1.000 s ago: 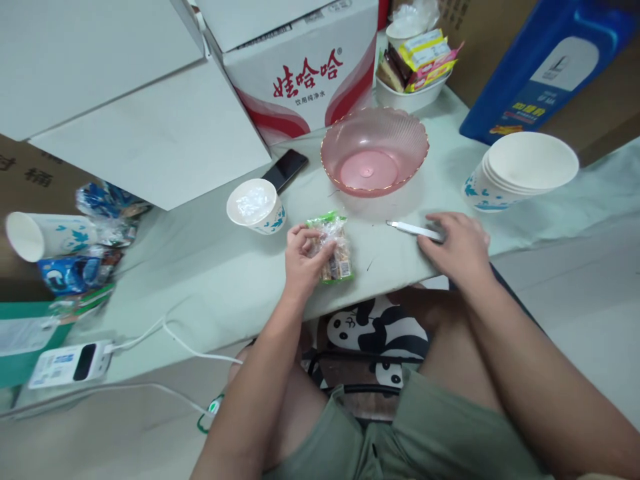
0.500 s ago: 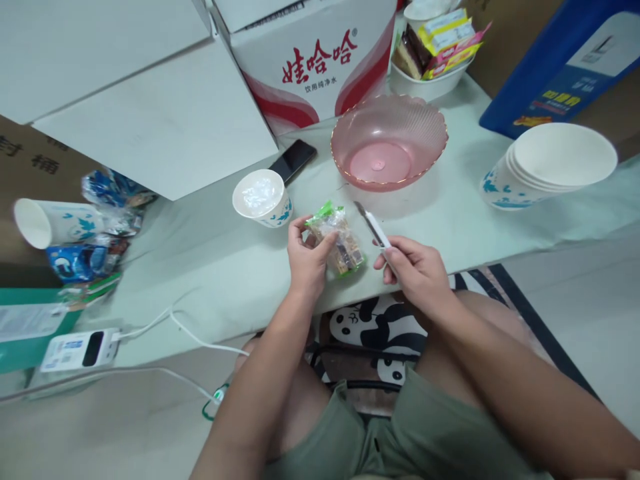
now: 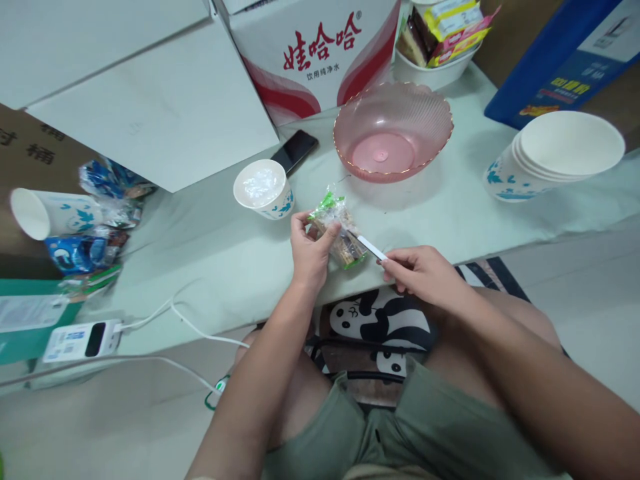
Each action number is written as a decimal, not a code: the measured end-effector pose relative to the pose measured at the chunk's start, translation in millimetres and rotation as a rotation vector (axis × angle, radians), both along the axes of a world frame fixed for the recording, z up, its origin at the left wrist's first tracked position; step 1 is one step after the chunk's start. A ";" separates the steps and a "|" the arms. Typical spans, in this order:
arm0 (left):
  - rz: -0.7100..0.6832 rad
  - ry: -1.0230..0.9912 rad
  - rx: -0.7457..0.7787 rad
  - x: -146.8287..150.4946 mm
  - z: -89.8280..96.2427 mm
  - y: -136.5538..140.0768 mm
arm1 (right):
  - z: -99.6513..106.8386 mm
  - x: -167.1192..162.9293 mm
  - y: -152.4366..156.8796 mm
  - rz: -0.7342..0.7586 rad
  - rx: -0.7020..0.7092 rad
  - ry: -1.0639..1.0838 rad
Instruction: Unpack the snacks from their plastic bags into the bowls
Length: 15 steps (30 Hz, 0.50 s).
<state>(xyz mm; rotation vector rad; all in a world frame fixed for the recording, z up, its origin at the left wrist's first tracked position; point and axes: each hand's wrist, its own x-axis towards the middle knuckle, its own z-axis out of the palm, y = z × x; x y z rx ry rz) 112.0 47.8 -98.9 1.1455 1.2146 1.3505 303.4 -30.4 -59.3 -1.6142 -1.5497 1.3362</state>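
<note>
My left hand (image 3: 313,250) is closed on a clear snack packet (image 3: 345,248) with green ends, its thumb pressed on top. Brown and tan pieces show through the wrapper. My right hand (image 3: 417,270) grips a slim white-handled knife (image 3: 373,248), its tip pointing up and left against the packet. Whether the blade has gone through the wrapper, I cannot tell. A white paper cup (image 3: 280,205) with something clear and shiny in its mouth stands just beyond my left hand. Behind the packet sits a pink scalloped bowl (image 3: 383,152).
A black phone (image 3: 296,151) lies behind the cup, by a white and red carton (image 3: 320,80). Stacked paper cups (image 3: 515,167) stand at right, near a blue container (image 3: 540,60). At left are a tipped paper cup (image 3: 70,217), snack wrappers (image 3: 83,255) and a white power bank (image 3: 83,341) with cables.
My right hand has brought the knife left, from beside the packet to touching it, and the knife now lies flatter. My left hand keeps its hold on the packet.
</note>
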 end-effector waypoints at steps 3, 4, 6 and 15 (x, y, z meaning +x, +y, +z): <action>0.015 -0.020 -0.014 0.5 -1.6 2.5 | -1.7 21.6 -12.8 0.003 -0.019 -0.055; 0.024 0.003 -0.022 0.0 -2.3 3.1 | -2.7 30.4 -15.8 -0.041 0.025 -0.082; 0.040 0.108 -0.044 -2.8 -3.2 3.8 | -7.3 49.7 -17.8 -0.202 0.169 -0.192; -0.026 0.492 0.043 -23.4 9.0 3.4 | -40.0 91.5 15.7 -0.497 0.447 -0.795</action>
